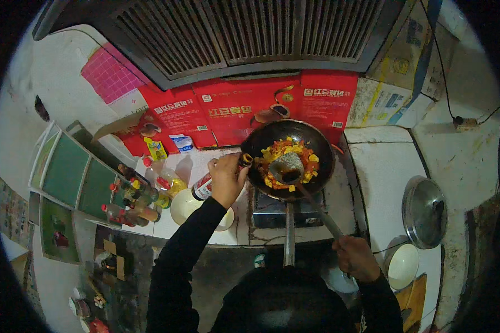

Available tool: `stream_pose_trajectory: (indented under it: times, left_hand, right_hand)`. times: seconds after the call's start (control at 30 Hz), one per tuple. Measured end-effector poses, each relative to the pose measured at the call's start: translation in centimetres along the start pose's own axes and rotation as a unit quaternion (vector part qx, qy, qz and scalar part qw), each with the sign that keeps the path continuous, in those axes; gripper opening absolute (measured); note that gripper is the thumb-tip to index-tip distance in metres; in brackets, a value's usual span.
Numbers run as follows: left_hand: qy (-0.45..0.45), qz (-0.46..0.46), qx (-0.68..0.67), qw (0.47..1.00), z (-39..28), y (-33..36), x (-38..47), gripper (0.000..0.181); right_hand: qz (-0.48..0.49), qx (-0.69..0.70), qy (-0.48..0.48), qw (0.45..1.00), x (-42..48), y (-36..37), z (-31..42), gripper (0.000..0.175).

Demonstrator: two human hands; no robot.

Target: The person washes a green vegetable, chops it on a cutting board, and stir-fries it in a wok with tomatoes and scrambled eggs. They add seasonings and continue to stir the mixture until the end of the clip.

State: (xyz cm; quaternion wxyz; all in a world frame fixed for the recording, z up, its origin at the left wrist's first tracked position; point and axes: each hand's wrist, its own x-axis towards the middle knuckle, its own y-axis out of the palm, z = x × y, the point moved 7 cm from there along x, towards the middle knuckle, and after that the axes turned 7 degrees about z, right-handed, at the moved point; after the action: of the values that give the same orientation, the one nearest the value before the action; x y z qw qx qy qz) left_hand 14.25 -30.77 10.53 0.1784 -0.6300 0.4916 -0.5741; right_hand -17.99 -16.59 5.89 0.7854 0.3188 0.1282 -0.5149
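My left hand grips a dark glass bottle with a red and white label, tilted so its mouth points right at the wok's left rim. The fingers of my right hand are closed around the long handle of a metal ladle. Dark liquid lies in the ladle's bowl, just over the food. Pieces of yellow egg and red tomato-like food fill the middle of a black wok. The wok stands on a gas stove, its handle pointing towards me.
Below my left forearm sits a pale bowl. Several sauce bottles and an oil bottle crowd the left counter. Red cardboard lines the back under the range hood. A lid and another bowl are at right.
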Motion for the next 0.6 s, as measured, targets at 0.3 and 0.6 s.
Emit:
stream_pose_trajectory:
  times: [0.3,0.6]
  left_hand:
    - [-0.134,-0.141,-0.200,0.960,0.4,-5.0,-4.1,0.026]
    - [-0.239,-0.182,-0.285,0.910,-0.8,-4.0,-11.3,0.022]
  right_hand:
    - [0.006,-0.049,-0.001,0.999,5.9,0.8,2.0,0.028]
    - [0.017,-0.092,-0.061,0.994,13.0,3.2,6.3,0.030]
